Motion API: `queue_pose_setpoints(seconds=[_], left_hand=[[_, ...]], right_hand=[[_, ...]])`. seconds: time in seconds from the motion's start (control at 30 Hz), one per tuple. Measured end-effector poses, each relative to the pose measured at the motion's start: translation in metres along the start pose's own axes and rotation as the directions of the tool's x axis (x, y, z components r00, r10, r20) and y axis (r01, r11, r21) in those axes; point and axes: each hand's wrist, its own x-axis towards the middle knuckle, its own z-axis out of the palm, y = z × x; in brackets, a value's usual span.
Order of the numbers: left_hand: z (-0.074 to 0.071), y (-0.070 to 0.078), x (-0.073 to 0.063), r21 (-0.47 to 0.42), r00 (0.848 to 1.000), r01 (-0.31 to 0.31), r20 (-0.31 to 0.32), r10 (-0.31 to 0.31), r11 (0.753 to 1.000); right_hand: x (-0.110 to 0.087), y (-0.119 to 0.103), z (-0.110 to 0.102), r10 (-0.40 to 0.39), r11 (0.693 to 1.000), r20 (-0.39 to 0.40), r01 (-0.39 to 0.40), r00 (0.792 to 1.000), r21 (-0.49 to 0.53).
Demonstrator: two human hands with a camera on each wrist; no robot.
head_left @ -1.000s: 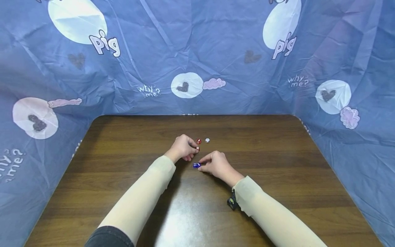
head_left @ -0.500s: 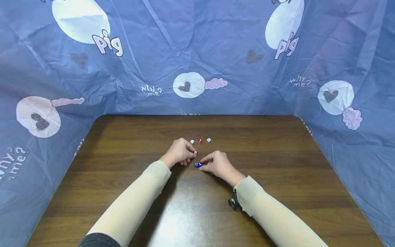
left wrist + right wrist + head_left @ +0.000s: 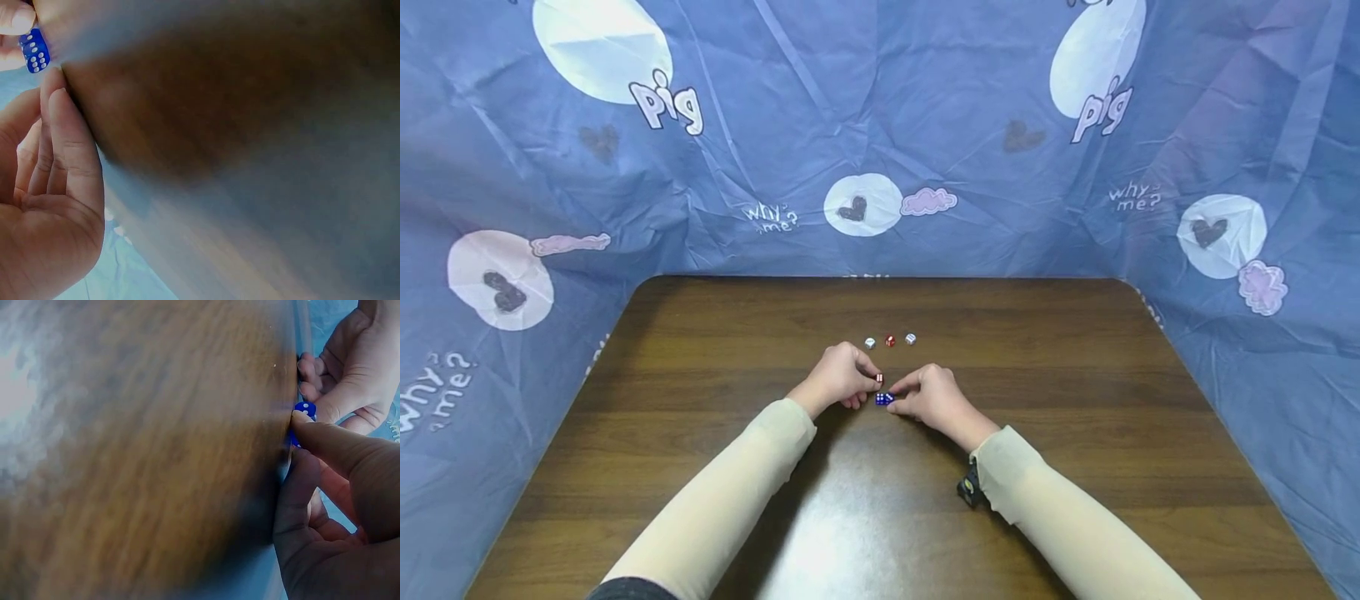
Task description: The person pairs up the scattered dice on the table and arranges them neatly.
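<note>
Two blue dice with white pips lie side by side on the table: a left blue die (image 3: pixel 880 399) and a right blue die (image 3: pixel 890 398). My right hand (image 3: pixel 934 397) pinches the right one between thumb and finger. Just behind them, my left hand (image 3: pixel 841 377) pinches a red die (image 3: pixel 879 378); its fingers hide most of it. In the left wrist view a blue die (image 3: pixel 34 51) shows beyond my left fingertips, close to the right thumb. The right wrist view has a blue die (image 3: pixel 305 409) partly covered by my right hand (image 3: pixel 331 506).
Behind the hands, a white die (image 3: pixel 869 343), a red die (image 3: pixel 891 341) and another white die (image 3: pixel 911 339) form a spaced row on the wooden table (image 3: pixel 1037 333). A blue printed cloth (image 3: pixel 790 125) hangs around the table's far and side edges.
My left hand has come back from the row toward the blue dice with its red die, uncovering the left white die. My right hand stays at the blue dice; the head view shifts slightly.
</note>
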Motion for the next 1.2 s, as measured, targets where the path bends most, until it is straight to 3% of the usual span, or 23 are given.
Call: queue_pose_setpoints(seconds=[0.43, 0.77, 1.2], left_hand=[[0.005, -0.003, -0.003, -0.07, 1.0, 0.005, -0.009, -0.006, 0.998], [0.003, -0.003, -0.003, -0.071, 1.0, 0.018, -0.01, -0.019, 0.997], [0.003, -0.003, -0.003, -0.082, 0.999, 0.041, -0.006, -0.042, 0.996]], right_hand=[[-0.001, 0.01, -0.005, -0.001, 1.0, -0.002, 0.001, 1.0, 0.02], [-0.001, 0.024, -0.018, 0.035, 0.996, -0.065, -0.029, 0.997, 0.089], [0.034, 0.02, -0.011, 0.069, 0.978, -0.205, -0.025, 0.976, 0.208]])
